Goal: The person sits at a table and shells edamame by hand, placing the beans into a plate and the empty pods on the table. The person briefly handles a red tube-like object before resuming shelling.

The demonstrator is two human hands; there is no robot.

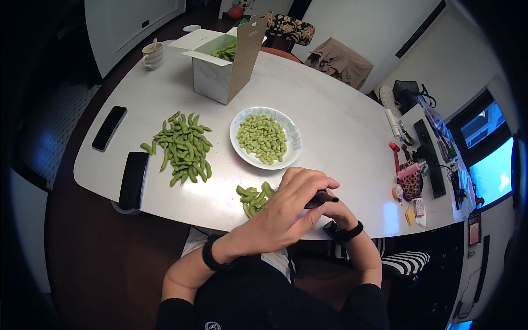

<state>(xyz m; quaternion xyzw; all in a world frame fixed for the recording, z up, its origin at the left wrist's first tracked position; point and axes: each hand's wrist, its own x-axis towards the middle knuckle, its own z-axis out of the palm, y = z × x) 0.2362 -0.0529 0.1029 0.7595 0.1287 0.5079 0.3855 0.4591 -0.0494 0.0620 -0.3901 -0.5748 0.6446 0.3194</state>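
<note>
My left hand (286, 206) reaches over the table's front edge, its fingers curled around a dark brown object (322, 199) with a narrow tip; what that object is, I cannot tell. My right hand (339, 209) is close against it, mostly hidden behind the left, so its grip does not show. Partly under my left hand lies a small group of green soybean pods (252, 199). Just beyond is a white plate with a blue-grey patterned rim (293, 142), holding many shelled green beans (262, 138). A larger heap of whole pods (185, 146) is spread to its left.
An open marble-patterned cardboard box (212, 80) with more pods (227, 52) stands at the back. A striped mug (153, 56) is at the far left. Two dark phone-like devices (109, 128) (134, 180) lie along the left edge. Small items, including a pink tool (409, 170), crowd the right side.
</note>
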